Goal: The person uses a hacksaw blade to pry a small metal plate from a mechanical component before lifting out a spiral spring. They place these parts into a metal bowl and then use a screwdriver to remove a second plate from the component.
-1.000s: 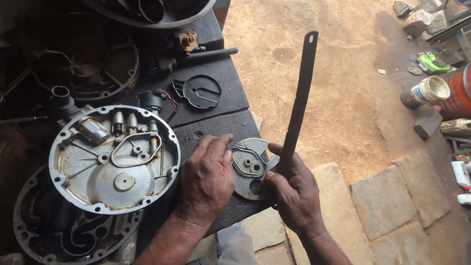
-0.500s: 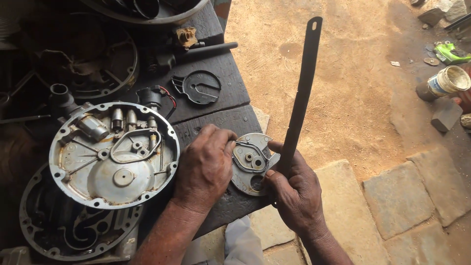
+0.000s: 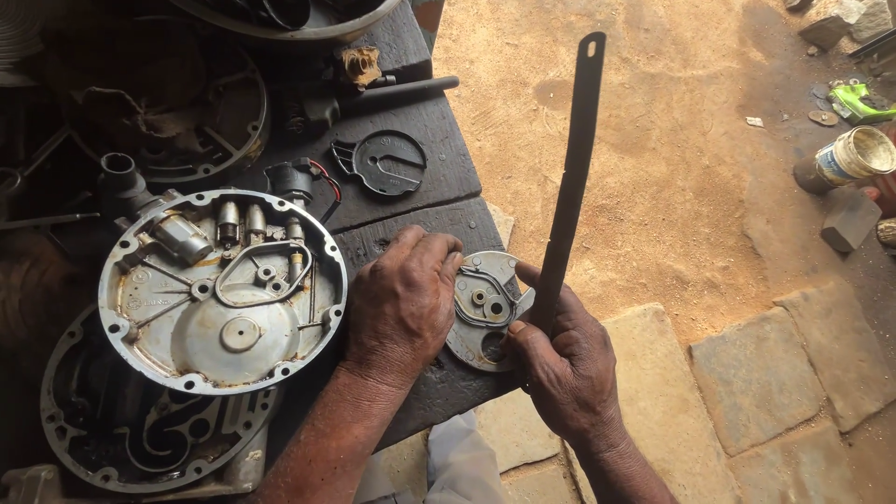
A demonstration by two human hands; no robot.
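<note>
Your left hand (image 3: 403, 303) lies palm-down, pressing the small round metal plate (image 3: 485, 308) onto the dark wooden bench (image 3: 420, 196), right at the bench's 3 o'clock edge. Your right hand (image 3: 560, 364) is closed around the lower end of a long flat metal bar (image 3: 571, 177), which rises toward 12 o'clock, its foot meeting the plate's right rim.

The plate overhangs the bench edge. If you lever hard with the bar, I judge it could skid from under your palm and drop to the stone paving (image 3: 747, 373) below; the bar's foot might also slip off the rim toward your left fingers. Watch too the large round aluminium cover (image 3: 219, 289) just at 9 o'clock of your left hand, resting on a dark casing (image 3: 112, 429): a jolt of the bench could shift it.

Compared with half a second ago, both hands keep the same hold; the bar stands at nearly the same lean, and the plate has hardly moved. The white can (image 3: 849, 154) on the ground shows in much the same corner of the view.
</note>
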